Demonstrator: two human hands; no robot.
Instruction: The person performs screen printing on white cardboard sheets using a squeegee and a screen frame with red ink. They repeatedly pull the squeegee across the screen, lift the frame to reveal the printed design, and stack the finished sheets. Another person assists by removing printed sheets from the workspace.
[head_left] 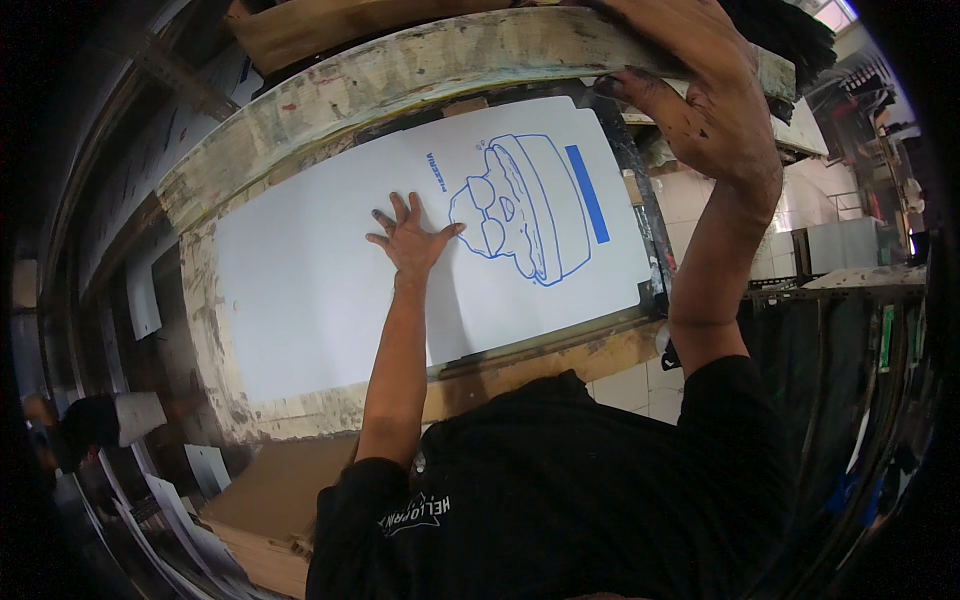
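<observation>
I'd worry that the left hand (408, 240), grip spread on the white sheet (310, 270) over the worn surface (204, 330), could smear the blue drawing (590, 195) if it's damp, or that the wooden frame (430, 62), pinched by the right hand (718, 125), could slip and fall.

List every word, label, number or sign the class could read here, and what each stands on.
Described rather than quoted:
White sheet: one legible word in blue capitals, sideways, beside the blue drawing.
Black shirt: white lettering, upside down in this view.
Small blue marks by the drawing: too small to tell whether they are writing.
Background: too blurred to read.
</observation>
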